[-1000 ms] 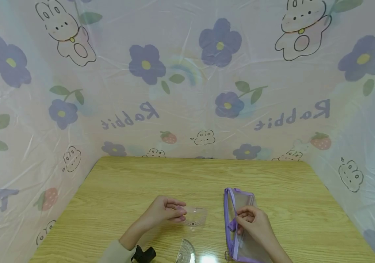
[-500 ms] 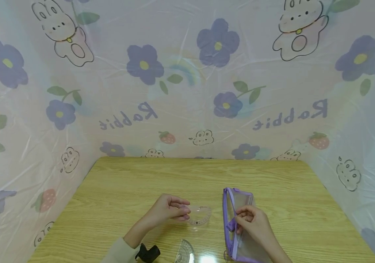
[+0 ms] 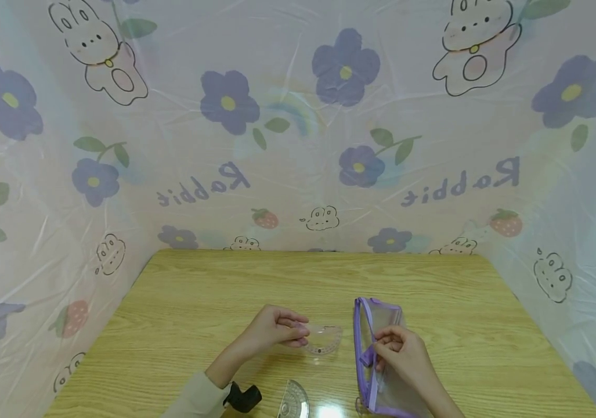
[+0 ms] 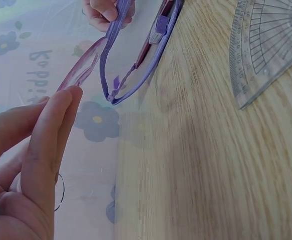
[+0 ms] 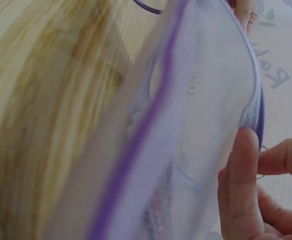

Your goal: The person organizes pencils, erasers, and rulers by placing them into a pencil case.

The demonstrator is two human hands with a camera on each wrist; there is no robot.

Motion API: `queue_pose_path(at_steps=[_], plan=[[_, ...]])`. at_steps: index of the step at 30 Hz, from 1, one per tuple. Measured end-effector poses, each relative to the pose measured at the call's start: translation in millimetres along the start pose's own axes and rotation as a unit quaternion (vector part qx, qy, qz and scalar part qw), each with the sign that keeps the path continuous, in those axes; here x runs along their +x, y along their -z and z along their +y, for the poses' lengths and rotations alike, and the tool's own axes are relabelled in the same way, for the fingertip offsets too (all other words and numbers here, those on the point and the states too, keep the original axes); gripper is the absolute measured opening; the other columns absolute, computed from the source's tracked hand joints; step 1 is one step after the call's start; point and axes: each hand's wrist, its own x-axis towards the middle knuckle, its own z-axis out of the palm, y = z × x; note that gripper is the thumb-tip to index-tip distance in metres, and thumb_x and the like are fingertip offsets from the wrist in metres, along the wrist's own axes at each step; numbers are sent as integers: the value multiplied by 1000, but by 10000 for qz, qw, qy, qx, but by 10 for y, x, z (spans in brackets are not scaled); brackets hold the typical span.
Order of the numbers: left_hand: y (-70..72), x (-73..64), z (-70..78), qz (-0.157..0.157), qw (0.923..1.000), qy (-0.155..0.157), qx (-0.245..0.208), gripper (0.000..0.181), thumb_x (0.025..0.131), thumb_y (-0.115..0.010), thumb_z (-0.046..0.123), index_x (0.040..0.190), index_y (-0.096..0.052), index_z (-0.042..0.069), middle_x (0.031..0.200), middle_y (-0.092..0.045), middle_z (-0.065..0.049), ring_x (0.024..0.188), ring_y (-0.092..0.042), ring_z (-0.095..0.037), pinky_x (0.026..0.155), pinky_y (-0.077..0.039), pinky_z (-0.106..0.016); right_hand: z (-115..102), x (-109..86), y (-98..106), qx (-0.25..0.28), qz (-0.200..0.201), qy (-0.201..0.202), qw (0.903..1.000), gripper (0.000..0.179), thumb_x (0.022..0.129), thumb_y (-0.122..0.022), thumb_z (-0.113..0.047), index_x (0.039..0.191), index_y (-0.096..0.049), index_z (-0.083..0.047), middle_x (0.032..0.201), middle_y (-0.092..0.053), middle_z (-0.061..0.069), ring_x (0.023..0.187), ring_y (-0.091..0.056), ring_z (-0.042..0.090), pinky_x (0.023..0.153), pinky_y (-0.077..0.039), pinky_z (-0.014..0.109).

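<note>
Between thumb and fingertips my left hand (image 3: pixel 277 331) pinches a clear, pink-tinted protractor (image 3: pixel 325 342), held above the table. In the left wrist view that protractor (image 4: pixel 83 62) shows nearly edge-on, overlapping the pouch's rim. My right hand (image 3: pixel 402 355) pinches the near side of the opening of a see-through zip pouch (image 3: pixel 385 318) with purple trim. The pouch gapes toward the left hand, its mouth showing a purple tag (image 4: pixel 160 27). In the right wrist view, thumb and fingers (image 5: pixel 243 185) grip the zipper edge.
A second clear protractor (image 3: pixel 295 400) lies flat near the table's front edge, left of the pouch. A black piece (image 3: pixel 244 398) sits by the left wrist. Patterned cloth (image 3: pixel 287 145) walls the wooden table (image 3: pixel 277 278) at the back and sides.
My left hand has moved right and slightly away from me, bringing the pink-tinted protractor closer to the pouch's opening. The right hand keeps its grip on the pouch edge.
</note>
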Motion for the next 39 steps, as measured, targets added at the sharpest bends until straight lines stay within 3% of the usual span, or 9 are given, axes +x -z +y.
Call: queue_pose_path(at_steps=[24, 39], plan=[[-61, 250, -130, -38, 10000, -12, 87, 30, 93, -69, -1, 120, -63, -15, 103, -68, -31, 84, -74, -27, 79, -59, -42, 30, -2, 14, 196, -78, 138, 9997, 19, 84, -68, 11, 101, -61, 17, 82, -64, 13, 52, -64, 20, 51, -58, 30], [-202, 361, -168, -27, 10000, -6, 90, 30, 91, -70, -1, 118, -65, -14, 99, -69, -30, 81, -74, -27, 76, -60, -41, 17, -2, 2, 27, -48, 142, 9999, 16, 83, -67, 10, 98, -63, 13, 80, -64, 13, 52, -64, 20, 52, -58, 30]])
